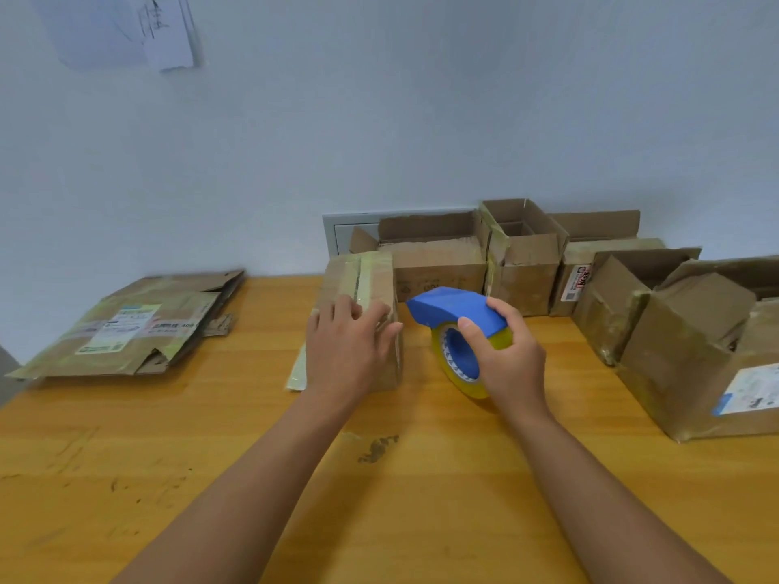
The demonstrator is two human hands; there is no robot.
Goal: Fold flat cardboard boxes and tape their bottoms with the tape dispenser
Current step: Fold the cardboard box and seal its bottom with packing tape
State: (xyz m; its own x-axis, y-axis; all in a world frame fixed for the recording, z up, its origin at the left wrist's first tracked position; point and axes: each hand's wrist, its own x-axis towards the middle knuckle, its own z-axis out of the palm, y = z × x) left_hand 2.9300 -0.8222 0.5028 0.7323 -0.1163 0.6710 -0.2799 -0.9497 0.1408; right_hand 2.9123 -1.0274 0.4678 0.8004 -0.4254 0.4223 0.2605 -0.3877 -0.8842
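A small folded cardboard box (pixel 366 280) stands in the middle of the wooden table, with a strip of yellowish tape along its top seam. My left hand (pixel 347 351) lies flat on the box's near end, fingers straight, pressing on it. Just to the right, my right hand (pixel 503 356) grips the blue tape dispenser (pixel 453 307), which carries a roll of yellowish tape (pixel 461 373) resting on the table. A loose end of tape hangs down the box's near left side.
A pile of flat cardboard boxes (pixel 130 326) lies at the left of the table (pixel 253 457). Several assembled boxes (pixel 522 255) line the wall at the back right, and a larger one (pixel 699 356) sits at the right edge.
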